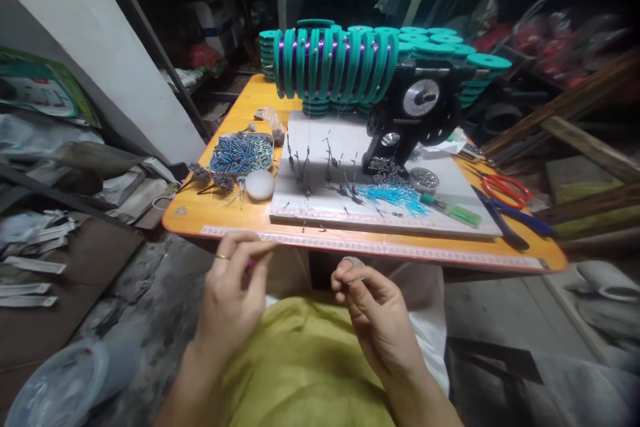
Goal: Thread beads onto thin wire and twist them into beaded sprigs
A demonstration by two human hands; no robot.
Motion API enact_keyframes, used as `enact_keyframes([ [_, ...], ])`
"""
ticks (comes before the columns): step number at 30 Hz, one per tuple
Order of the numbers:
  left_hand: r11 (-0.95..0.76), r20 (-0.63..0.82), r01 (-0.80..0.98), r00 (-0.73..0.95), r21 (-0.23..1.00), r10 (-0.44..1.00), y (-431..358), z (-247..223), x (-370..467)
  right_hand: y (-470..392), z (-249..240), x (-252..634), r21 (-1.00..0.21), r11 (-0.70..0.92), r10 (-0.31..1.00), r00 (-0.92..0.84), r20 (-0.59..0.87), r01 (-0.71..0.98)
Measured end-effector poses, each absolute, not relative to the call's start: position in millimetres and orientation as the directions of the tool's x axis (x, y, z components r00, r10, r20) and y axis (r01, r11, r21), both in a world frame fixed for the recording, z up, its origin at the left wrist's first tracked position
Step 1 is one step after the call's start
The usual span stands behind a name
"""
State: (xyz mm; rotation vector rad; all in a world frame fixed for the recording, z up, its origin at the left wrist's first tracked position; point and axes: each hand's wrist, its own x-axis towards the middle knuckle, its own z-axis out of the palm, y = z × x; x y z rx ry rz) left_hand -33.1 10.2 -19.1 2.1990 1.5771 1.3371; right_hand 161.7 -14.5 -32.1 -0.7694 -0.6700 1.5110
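Observation:
Both hands are in front of the table's near edge, above my lap. My left hand (233, 287) is closed in a pinch, and a bit of magenta shows between its fingers; what it holds is too small to make out. The fingertips of my right hand (375, 303) are pressed together on a small light-blue piece (354, 280), mostly hidden by them. Beyond my hands, a white board (425, 217) carries a pile of thin light-blue pieces (393, 197), a green-handled screwdriver (455, 209) and several dark small parts hanging on fine lines.
Teal spools (335, 63) wound with purple line sit on a black stand (393, 140). Left lie a tray of blue tubular pieces (233, 155) and a white round lid (260, 185). Right are red-handled scissors (506, 188) and blue-handled pliers (520, 217). A measuring tape (400, 248) lines the table's front edge.

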Motion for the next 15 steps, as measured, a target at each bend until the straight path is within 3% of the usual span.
enact_keyframes([
  [2,-0.436,0.634,0.789,0.078,0.432,0.769,33.4,-25.0,-58.9,-13.3,-36.0,162.4,-0.809,-0.08,0.996,-0.021,-0.084,-0.582],
  [5,-0.506,0.621,0.83,0.273,0.234,0.735,65.3,-29.8,-89.7,-11.3,-41.5,161.9,-0.827,-0.096,0.995,-0.032,-0.094,-0.554],
  [8,-0.538,0.586,0.832,0.371,0.134,0.72,84.7,-31.6,-102.7,-10.0,-45.4,161.4,-0.841,-0.106,0.994,-0.043,-0.098,-0.53],
  [15,-0.554,0.617,0.757,0.261,0.346,0.742,86.1,-34.4,-98.3,-9.9,-45.1,161.4,-0.867,-0.135,0.989,-0.01,-0.149,-0.479],
])
